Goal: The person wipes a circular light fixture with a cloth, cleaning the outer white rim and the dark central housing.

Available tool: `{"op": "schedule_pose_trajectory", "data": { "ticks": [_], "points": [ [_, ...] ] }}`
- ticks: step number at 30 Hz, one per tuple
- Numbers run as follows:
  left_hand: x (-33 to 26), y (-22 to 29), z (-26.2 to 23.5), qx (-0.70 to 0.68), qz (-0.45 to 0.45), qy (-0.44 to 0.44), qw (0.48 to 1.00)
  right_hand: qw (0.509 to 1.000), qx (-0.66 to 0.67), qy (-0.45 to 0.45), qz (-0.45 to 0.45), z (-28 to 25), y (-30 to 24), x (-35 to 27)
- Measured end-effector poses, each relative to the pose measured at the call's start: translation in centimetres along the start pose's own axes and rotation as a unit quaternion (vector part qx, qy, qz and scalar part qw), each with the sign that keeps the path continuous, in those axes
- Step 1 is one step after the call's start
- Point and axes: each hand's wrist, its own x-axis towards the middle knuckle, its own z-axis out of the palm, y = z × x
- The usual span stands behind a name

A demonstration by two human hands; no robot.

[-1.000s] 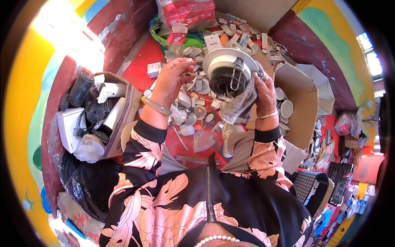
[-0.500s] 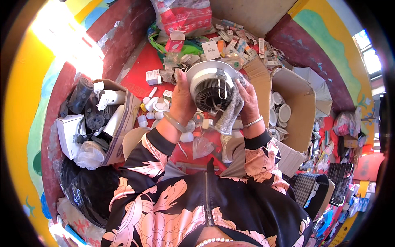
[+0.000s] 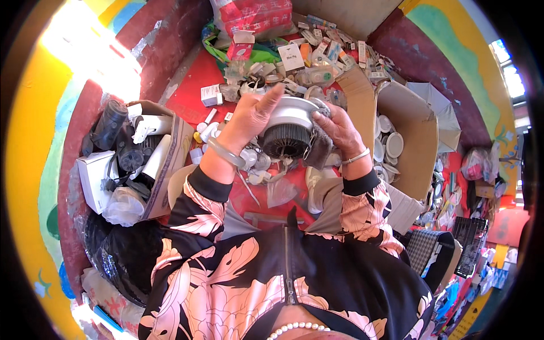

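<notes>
Between my two hands is a round downlight (image 3: 286, 133) with a white rim and a black finned heat sink, the fins turned toward me. My left hand (image 3: 252, 116) grips its left side, thumb raised over the rim. On the other side my right hand (image 3: 340, 129) presses a grey cloth (image 3: 321, 139) against the rim. A loose wire end hangs below the heat sink. Under the light, small white lamp parts (image 3: 258, 164) and a clear plastic bag (image 3: 280, 191) lie on a red sheet (image 3: 255, 209).
At left stands a carton (image 3: 175, 164) of black and white fixtures. An open carton (image 3: 416, 147) on the right holds white round discs (image 3: 394, 145). Small boxes (image 3: 292, 56) are heaped at the back beside a red-and-white sack (image 3: 252, 17). A black plastic bag (image 3: 122, 258) lies at lower left.
The downlight has tilted, so its fins show more from the side and its front faces away. My left hand has turned over the rim; the right hand has shifted slightly with the cloth.
</notes>
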Motion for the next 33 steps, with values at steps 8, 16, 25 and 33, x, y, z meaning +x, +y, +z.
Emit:
{"op": "schedule_pose_trajectory", "data": {
  "ticks": [8, 16, 25, 33],
  "points": [
    [-0.4, -0.1, 1.9, 0.35, -0.022, -0.011, 0.936, 0.952, -0.294, -0.069, -0.055, 1.1, 0.3, 1.0],
    [-0.1, -2.3, 2.4, 0.396, 0.042, 0.074, 0.914, 0.939, -0.339, -0.004, -0.059, 2.3, 0.4, 1.4],
    [0.7, -0.9, -0.2, -0.159, -0.088, 0.066, 0.981, 1.0, -0.005, 0.009, -0.002, -0.2, -0.9, 0.2],
    [1.2, -1.3, -0.4, -0.458, -0.075, 0.086, 0.882, 0.957, 0.276, 0.079, -0.049, 2.4, 1.7, -0.1]
  ]
}}
